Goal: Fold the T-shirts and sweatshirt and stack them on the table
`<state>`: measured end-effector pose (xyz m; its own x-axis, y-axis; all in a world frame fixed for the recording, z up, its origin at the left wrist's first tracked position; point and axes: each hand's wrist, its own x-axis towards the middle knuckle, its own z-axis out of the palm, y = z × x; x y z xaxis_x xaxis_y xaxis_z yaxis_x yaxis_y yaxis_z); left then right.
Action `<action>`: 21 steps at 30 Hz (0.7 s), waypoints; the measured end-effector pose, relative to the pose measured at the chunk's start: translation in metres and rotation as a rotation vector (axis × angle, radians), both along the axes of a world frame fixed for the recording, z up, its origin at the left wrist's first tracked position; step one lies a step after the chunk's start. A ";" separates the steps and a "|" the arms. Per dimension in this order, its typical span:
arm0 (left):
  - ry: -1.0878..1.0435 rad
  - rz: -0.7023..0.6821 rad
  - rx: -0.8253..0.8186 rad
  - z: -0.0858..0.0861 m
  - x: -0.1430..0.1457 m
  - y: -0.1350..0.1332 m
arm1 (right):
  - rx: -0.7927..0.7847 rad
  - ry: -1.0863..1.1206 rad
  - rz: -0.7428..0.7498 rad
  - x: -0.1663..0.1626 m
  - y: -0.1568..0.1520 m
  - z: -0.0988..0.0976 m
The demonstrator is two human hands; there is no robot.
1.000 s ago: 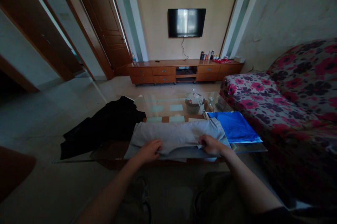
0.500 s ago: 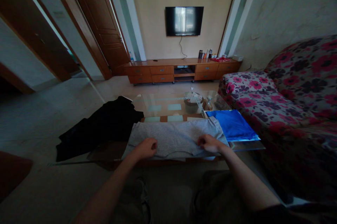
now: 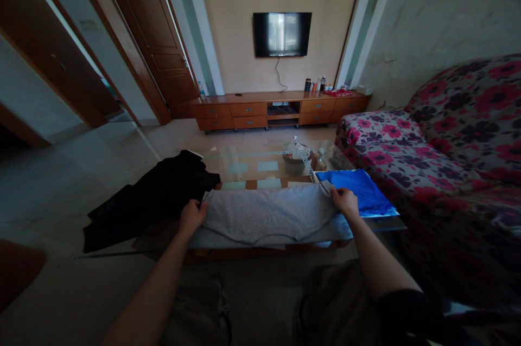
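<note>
A grey T-shirt point(image 3: 264, 213) lies folded into a wide band along the near side of the glass table point(image 3: 228, 164), its curved neckline towards me. My left hand point(image 3: 192, 217) pinches the shirt's left end between thumb and fingers. At the opposite end, my right hand point(image 3: 345, 202) grips the upper right corner. A lower grey layer shows beneath the band along the near edge. Beside my right hand is a folded blue garment point(image 3: 360, 191) in what looks like a clear bag. Black clothing point(image 3: 150, 199) is spread left of the shirt.
A basket point(image 3: 296, 164) with tissues and a glass point(image 3: 321, 155) stand towards the table's far right. A floral sofa point(image 3: 391, 142) borders the right side. Beyond the table are a low wooden cabinet point(image 3: 248, 110) and a wall television point(image 3: 281, 34).
Both hands have moved outward and slightly up, from the middle of the shirt to its two ends, and now grip them. The shirt's side edges have drawn inward above the lower layer.
</note>
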<state>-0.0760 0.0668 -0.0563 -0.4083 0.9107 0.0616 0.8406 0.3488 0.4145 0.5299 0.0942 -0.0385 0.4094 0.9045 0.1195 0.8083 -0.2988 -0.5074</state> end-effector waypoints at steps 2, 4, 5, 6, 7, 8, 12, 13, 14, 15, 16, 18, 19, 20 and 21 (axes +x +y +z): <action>-0.019 0.011 -0.013 0.001 -0.004 0.000 | 0.038 0.011 -0.064 0.002 0.001 0.001; -0.025 0.030 -0.017 0.002 -0.006 0.000 | 0.056 0.007 -0.109 0.003 0.002 0.001; -0.028 0.042 -0.014 0.002 -0.007 0.000 | 0.045 0.010 -0.111 0.003 0.004 0.001; -0.031 0.054 -0.010 0.001 -0.007 0.001 | 0.024 0.016 -0.101 0.003 0.006 0.001; -0.034 0.065 -0.002 0.001 -0.007 0.003 | 0.004 0.025 -0.086 0.002 0.009 0.002; -0.037 0.077 0.009 0.000 -0.007 0.005 | -0.010 0.033 -0.068 0.001 0.012 0.002; -0.047 0.094 0.091 -0.002 -0.001 0.020 | 0.039 0.056 0.039 -0.009 0.031 0.003; -0.063 0.075 0.122 -0.002 0.001 0.023 | 0.045 0.078 0.091 -0.012 0.035 0.003; -0.088 0.049 0.151 -0.001 0.003 0.027 | 0.042 0.106 0.144 -0.013 0.039 0.003; -0.120 0.016 0.172 -0.001 0.005 0.029 | 0.032 0.135 0.188 -0.015 0.042 0.002; -0.158 -0.021 0.184 -0.002 0.007 0.032 | 0.019 0.161 0.217 -0.015 0.044 0.001; -0.233 -0.072 0.176 -0.003 0.009 0.037 | 0.009 0.194 0.223 -0.015 0.047 -0.003; -0.268 -0.080 0.171 -0.004 0.009 0.040 | 0.015 0.206 0.216 -0.014 0.048 -0.004; -0.311 -0.078 0.174 -0.006 0.008 0.043 | 0.022 0.222 0.208 -0.013 0.049 -0.006; -0.359 -0.072 0.186 -0.008 0.007 0.045 | 0.030 0.242 0.199 -0.012 0.050 -0.008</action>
